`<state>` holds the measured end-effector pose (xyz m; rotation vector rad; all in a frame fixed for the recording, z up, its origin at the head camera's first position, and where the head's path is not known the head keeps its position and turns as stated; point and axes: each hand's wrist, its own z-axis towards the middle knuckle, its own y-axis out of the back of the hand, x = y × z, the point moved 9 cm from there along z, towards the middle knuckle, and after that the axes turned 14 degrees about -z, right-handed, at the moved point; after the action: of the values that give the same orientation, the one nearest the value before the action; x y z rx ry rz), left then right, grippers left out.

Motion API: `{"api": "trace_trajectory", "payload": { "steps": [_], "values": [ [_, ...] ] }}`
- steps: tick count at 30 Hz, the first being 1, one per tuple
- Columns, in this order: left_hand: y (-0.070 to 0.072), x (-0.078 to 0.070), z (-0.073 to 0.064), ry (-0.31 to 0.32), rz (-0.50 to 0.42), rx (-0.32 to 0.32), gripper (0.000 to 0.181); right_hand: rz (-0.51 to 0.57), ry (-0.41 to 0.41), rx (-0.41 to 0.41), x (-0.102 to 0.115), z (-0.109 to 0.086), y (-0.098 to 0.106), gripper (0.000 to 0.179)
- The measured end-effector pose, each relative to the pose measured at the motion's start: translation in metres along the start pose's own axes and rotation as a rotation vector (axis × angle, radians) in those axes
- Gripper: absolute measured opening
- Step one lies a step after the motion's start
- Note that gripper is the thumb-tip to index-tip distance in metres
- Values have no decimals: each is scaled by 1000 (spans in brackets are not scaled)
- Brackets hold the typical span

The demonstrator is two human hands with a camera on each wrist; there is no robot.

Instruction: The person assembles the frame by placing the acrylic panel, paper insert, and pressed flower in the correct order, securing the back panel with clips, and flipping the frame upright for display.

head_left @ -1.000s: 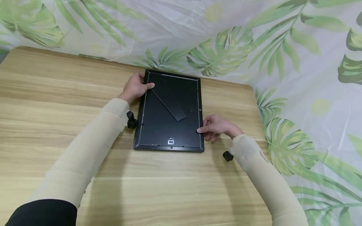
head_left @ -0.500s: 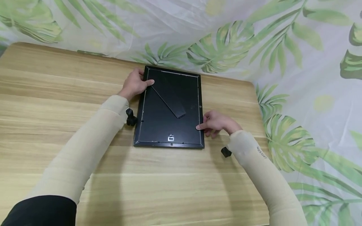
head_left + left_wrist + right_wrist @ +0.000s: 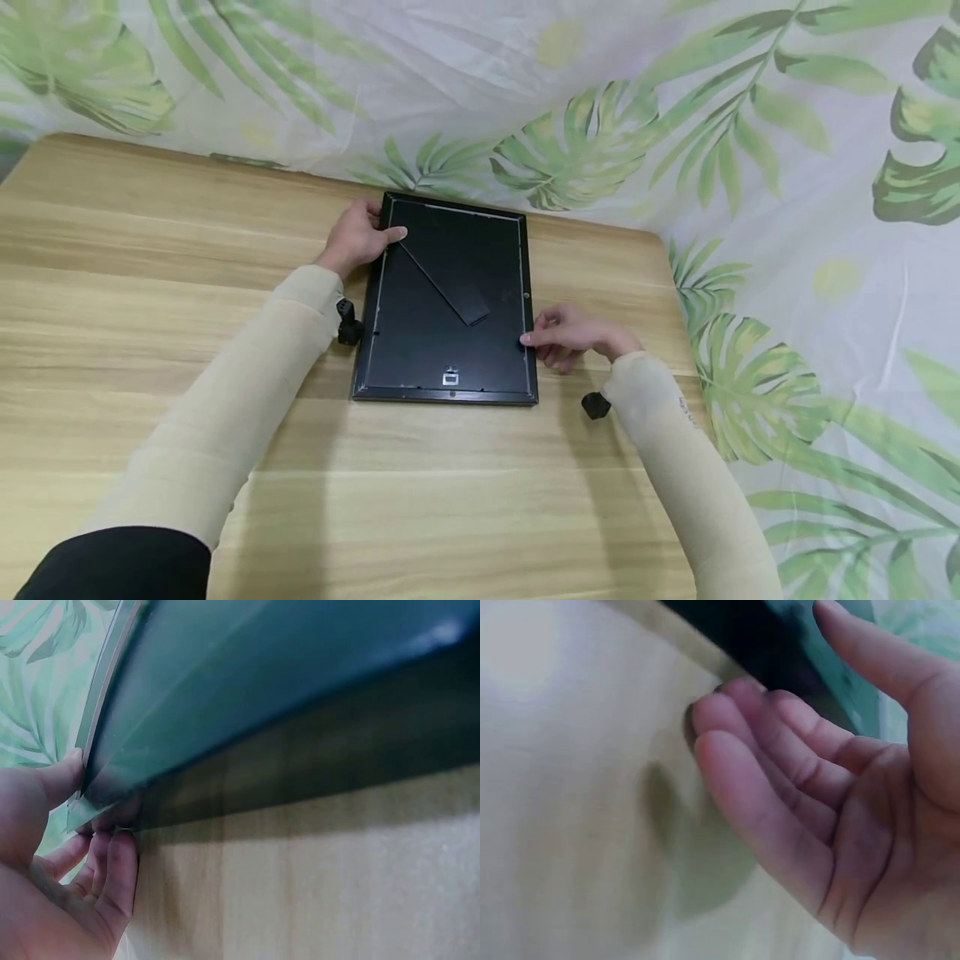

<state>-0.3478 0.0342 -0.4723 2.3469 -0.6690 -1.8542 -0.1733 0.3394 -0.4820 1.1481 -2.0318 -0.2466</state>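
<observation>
A black picture frame (image 3: 450, 275) lies with its back upward near the table's far edge. Its back carries a slanted, folded stand leg (image 3: 450, 287) and a small metal hanger (image 3: 450, 378). My left hand (image 3: 358, 237) grips the upper left edge, thumb over the back. In the left wrist view its other fingers (image 3: 118, 870) reach to the frame's underside. At the lower right edge my right hand (image 3: 567, 336) pinches the frame, thumb on top. The right wrist view shows its fingers (image 3: 769, 802) bent beside and partly below the edge. The frame's front is hidden.
The wooden table (image 3: 420, 492) spreads out around the frame. A leaf-patterned cloth (image 3: 585, 75) hangs along its far and right edges. Small black wrist cameras (image 3: 348, 323) sit on both sleeved forearms, the left one close to the frame's side.
The head view has shifted slightly. Both hands keep their places on the picture frame, which lies almost the same as before.
</observation>
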Motion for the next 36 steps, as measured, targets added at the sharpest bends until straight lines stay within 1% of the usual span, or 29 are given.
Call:
{"api": "trace_trajectory", "payload": {
  "steps": [1,3,5,7,11,14,19,21,25,29,31,33,36],
  "values": [
    [0,0,0,-2,-4,-1,63,21,8,-24,1,2,8,39],
    [1,1,0,-6,-14,-7,62,86,26,-105,4,8,27,39],
    [0,2,0,-6,-27,-8,61,171,41,-201,7,15,47,40],
    [-1,2,-1,-6,-35,-10,61,265,46,-272,10,25,62,41],
    [0,4,-1,-3,-37,-17,59,421,30,-344,14,49,78,44],
    [-1,3,-1,-9,-34,-24,56,470,16,-377,16,64,82,46],
    [0,5,-1,-2,-28,-29,56,493,-35,-415,14,79,83,47],
    [3,5,0,2,-21,-39,57,504,-48,-411,14,84,84,47],
    [4,0,-2,6,-7,-45,58,516,-56,-389,14,82,86,47],
    [6,-6,-6,16,20,-33,56,508,-66,-355,19,79,83,47],
    [6,-7,-9,22,28,-25,56,496,-82,-346,23,75,81,46],
    [7,-9,-13,27,28,-21,57,460,-97,-352,25,73,81,44],
    [8,-12,-16,26,20,-16,58,376,-123,-391,31,69,85,36]
  ]
}}
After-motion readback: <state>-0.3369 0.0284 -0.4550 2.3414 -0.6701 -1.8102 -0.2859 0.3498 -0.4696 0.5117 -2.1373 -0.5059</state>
